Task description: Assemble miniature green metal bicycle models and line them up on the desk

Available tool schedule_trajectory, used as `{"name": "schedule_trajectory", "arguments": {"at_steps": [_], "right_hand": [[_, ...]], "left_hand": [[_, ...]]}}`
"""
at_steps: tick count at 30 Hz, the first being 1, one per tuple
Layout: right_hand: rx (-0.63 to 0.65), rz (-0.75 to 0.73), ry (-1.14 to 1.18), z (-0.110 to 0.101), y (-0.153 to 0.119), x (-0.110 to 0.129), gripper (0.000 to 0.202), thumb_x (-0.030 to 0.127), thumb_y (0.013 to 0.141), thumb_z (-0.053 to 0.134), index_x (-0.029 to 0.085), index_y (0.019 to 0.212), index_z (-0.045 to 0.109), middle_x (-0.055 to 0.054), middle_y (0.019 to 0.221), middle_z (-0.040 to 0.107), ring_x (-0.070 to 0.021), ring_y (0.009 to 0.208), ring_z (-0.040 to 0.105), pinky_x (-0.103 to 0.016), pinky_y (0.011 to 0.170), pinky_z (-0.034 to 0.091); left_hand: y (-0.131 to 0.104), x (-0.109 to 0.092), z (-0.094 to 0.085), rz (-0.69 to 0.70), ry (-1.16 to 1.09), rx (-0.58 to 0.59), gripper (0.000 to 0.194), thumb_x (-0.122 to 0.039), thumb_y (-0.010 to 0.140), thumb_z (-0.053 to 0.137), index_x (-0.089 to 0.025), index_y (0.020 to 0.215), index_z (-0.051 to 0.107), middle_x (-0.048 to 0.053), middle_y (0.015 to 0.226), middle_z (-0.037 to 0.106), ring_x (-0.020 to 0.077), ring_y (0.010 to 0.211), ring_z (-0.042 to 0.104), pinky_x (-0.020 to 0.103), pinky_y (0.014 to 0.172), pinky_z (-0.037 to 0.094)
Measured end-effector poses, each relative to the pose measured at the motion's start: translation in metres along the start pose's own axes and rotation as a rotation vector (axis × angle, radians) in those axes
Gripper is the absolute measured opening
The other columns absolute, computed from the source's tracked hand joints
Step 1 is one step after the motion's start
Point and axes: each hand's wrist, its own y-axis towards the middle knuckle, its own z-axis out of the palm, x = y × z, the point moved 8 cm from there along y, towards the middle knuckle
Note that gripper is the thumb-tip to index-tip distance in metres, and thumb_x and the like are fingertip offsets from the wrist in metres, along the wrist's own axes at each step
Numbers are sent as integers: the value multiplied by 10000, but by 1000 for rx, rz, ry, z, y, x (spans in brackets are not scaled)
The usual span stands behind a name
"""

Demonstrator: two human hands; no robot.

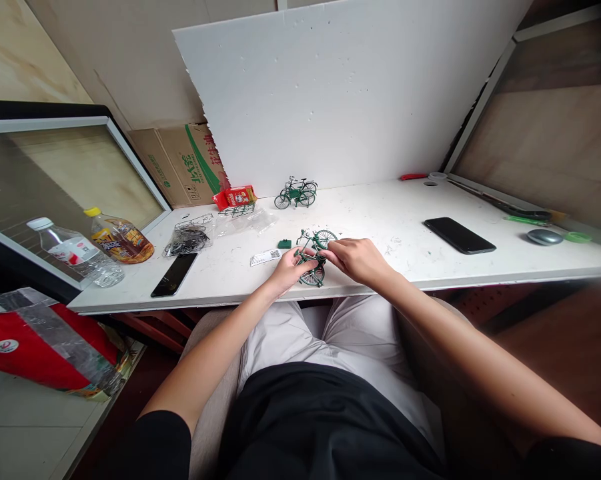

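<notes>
A small green model bicycle (316, 257) lies near the front edge of the white table (380, 220). My left hand (289, 270) grips its left side, fingers closed around the frame. My right hand (356, 259) holds it from the right, fingertips pinched at the middle of the frame. One wheel shows above my hands and another below them. A small green block (284, 244) and a white label card (265, 257) lie just left of the bicycle. A second, complete green model bicycle (296, 193) stands upright farther back.
A black phone (174, 274), a bag of dark parts (186, 240), a wire basket part (236, 211) and a red box (236, 197) lie at left. Two bottles (100, 243) rest at far left. Another black phone (459, 235) and a mouse (544, 237) are at right.
</notes>
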Motion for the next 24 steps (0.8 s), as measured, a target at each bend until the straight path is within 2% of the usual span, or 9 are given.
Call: {"name": "schedule_trajectory", "arguments": {"at_steps": [4,7,12,16,19,24], "right_hand": [[109,38,-84,1,0,1,311,339,1068,435,206,830,584,-58,653,640,-175,506,429,-345,580,172],[159,85,-43,1,1,-4,240,291,1021,467,216,825,583,-37,613,612,-180,494,416,-343,587,183],[196,73,139,0,4,-11,379,352,1071,417,234,727,522,-10,569,539,-166,501,377,-332,599,233],[221,84,116,0,4,-11,469,409,1108,364,222,707,520,-20,586,548,-157,524,384,-330,618,239],[253,102,23,0,3,-7,486,429,1124,321,206,773,573,-43,632,602,-166,547,438,-333,630,224],[281,131,-105,-2,1,-5,357,397,1110,338,177,1056,615,-49,680,655,-197,553,490,-332,617,197]], "left_hand": [[0,1,-1,-3,-8,-15,346,-318,736,890,-173,993,710,73,1053,713,216,987,662,357,946,495],[0,2,-3,6,8,-27,332,-306,744,883,-172,1002,720,78,1067,716,218,998,660,358,960,489],[1,3,-4,-6,22,-27,336,-305,749,879,-173,1017,723,79,1080,712,211,993,656,348,951,486],[1,4,-4,-5,46,-24,332,-301,759,863,-170,1028,717,76,1084,709,212,1001,655,346,944,491],[1,5,-4,-6,45,-24,342,-310,772,857,-169,1046,708,81,1090,714,214,994,662,353,939,500],[1,2,-5,16,88,-30,329,-313,774,856,-168,1034,716,87,1094,722,223,1001,664,356,937,502]]}}
